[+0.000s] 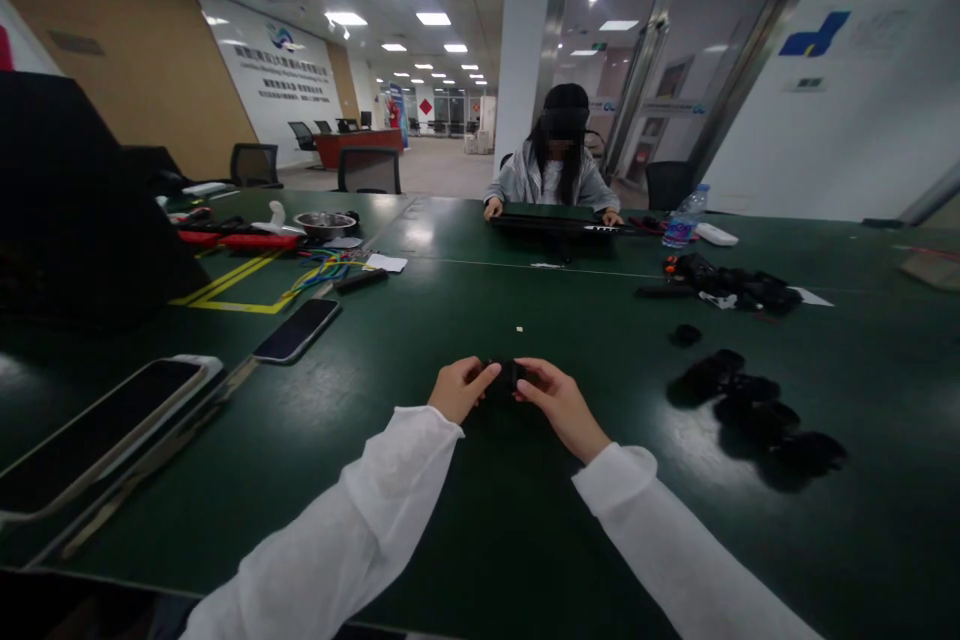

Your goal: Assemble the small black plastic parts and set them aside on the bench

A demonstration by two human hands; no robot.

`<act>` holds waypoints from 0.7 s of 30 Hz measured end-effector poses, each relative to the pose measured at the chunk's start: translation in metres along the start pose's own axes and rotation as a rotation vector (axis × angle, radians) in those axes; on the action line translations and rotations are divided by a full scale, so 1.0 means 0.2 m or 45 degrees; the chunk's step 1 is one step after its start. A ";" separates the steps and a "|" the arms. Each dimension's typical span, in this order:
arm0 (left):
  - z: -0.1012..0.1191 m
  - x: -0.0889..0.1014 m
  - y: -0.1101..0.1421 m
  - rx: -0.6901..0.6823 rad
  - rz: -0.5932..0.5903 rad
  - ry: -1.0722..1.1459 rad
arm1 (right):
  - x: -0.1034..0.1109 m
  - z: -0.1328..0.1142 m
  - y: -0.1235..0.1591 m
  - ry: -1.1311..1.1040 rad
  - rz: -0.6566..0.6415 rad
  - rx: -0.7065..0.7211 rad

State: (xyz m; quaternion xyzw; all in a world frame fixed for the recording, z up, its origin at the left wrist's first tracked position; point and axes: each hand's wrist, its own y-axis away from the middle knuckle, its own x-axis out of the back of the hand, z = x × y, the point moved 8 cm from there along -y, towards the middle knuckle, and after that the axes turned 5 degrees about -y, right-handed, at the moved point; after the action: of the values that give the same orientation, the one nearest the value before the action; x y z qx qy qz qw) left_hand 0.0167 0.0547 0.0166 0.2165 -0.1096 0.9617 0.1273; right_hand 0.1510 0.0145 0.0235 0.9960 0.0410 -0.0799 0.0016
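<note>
Both of my hands meet over the middle of the dark green table [480,520]. Between them is a small black part [508,376], too dark to name more closely. My left hand [459,388] pinches its left side with thumb and fingers. On its right side, the thumb and fingers of my right hand [559,400] close on it too. A tiny pale scrap [519,329] lies just beyond my hands. To the right stand several black rounded parts [757,405] in a slanting row, with one small black piece [685,334] apart from them.
Two phones, a large one [112,420] and a smaller one [298,330], lie at left. Behind them are coloured wires [330,270] and a metal bowl [326,224]. Opposite, a person [555,160] holds a flat black object [555,224]. A water bottle [684,218] stands at far right.
</note>
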 end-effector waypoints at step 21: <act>0.00 0.02 0.03 -0.099 -0.234 0.076 | -0.02 0.04 -0.02 0.103 -0.064 -0.042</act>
State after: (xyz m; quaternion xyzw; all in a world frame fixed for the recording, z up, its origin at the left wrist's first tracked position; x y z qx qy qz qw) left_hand 0.0111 0.0490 0.0173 0.1918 -0.1226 0.9470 0.2265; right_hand 0.1460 0.0176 0.0164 0.9969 0.0672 -0.0390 0.0143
